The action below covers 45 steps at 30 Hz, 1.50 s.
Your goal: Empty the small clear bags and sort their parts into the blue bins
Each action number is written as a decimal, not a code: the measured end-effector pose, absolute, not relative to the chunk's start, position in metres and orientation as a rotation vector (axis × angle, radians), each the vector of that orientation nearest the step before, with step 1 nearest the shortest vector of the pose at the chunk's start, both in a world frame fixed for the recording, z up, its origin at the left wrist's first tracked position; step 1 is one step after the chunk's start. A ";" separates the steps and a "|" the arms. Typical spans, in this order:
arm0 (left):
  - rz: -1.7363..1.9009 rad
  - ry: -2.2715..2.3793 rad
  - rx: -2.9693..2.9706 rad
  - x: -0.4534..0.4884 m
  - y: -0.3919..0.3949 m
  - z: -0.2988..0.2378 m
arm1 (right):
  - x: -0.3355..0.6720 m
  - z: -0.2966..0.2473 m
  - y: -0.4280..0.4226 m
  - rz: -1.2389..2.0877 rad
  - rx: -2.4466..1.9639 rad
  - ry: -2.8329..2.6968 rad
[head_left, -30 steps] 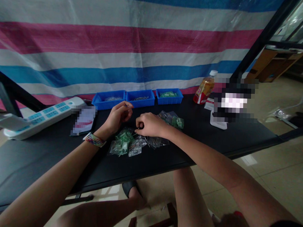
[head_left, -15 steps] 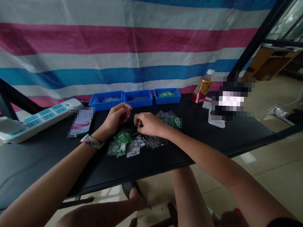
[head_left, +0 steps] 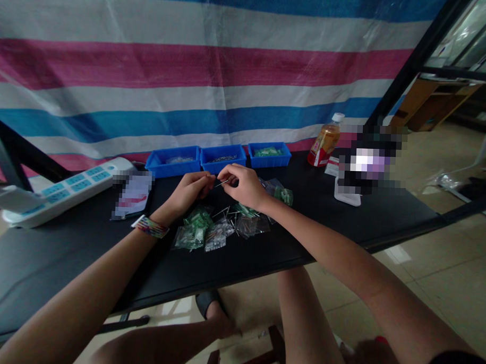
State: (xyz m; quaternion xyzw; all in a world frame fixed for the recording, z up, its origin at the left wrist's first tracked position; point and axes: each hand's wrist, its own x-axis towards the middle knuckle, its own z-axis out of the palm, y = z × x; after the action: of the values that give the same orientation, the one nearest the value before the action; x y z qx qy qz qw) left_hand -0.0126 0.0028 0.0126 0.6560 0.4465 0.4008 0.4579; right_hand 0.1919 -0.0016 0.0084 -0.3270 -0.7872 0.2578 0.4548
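Right hand [head_left: 243, 184]: thumb and index finger pinched on a thin metal rod [head_left: 222, 182], held up above the counter [head_left: 164, 275], its left end pointing at the other hand. Left hand [head_left: 192, 188]: just beside it, fingers curled in; can't tell whether it grips anything or touches the rod. Colourful wristband [head_left: 149, 226] on left wrist. Near side, below the hands: bag with green pieces [head_left: 197, 224] at left, clear bag [head_left: 217, 234] next to it, darker clear bag [head_left: 251, 226] at right, loose rods [head_left: 221, 212] between. More bags [head_left: 283, 195] right of the right hand. Far side, in a row: left blue bin [head_left: 175, 171], middle blue bin [head_left: 211, 168], right blue bin [head_left: 269, 162] with green pieces. Phone [head_left: 134, 197] and power strip [head_left: 77, 184] left; bottle [head_left: 324, 145] far right.
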 end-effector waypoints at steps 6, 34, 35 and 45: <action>0.961 1.108 1.564 -0.013 0.003 0.013 | 0.192 0.009 -0.001 0.603 -0.767 -1.862; 1.054 1.060 1.354 -0.016 0.007 0.011 | 0.192 -0.001 0.013 1.156 -0.728 -1.441; 1.056 1.058 1.350 -0.015 0.006 0.012 | 0.192 0.000 0.013 1.151 -0.731 -1.444; 1.122 1.009 1.488 -0.014 0.002 0.016 | 0.194 0.003 0.011 1.271 -0.864 -1.385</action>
State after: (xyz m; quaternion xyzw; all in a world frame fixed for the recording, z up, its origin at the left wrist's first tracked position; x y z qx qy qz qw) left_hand -0.0138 0.0017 0.0158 0.6123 0.4152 0.4617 0.4894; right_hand 0.1942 0.0110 0.0035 -0.3589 -0.5755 0.5281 0.5109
